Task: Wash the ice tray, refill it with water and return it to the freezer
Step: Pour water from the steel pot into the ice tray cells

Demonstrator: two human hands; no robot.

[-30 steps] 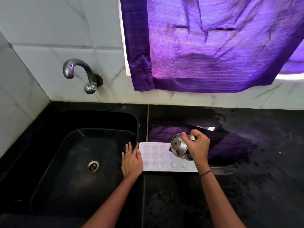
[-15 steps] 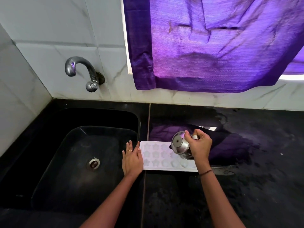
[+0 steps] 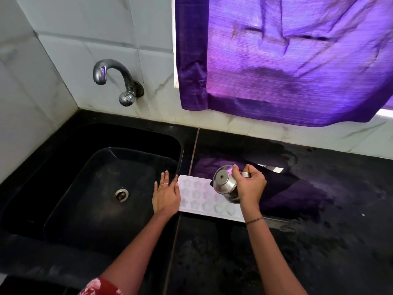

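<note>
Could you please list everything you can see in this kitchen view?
ice tray: one, white, on the counter beside the sink.
steel jug: one, silver, tipped over the ice tray.
sink: one, black, left.
tap: one, chrome, on the wall above the sink.
curtain: one, purple, upper right.
counter: one, black, right.
left hand: flat at the ice tray's left end.
right hand: grips the steel jug.

Dim, purple backlight thru curtain point(image 3: 297, 60), glare on wet counter point(image 3: 276, 167), wide-angle edge warp.
</note>
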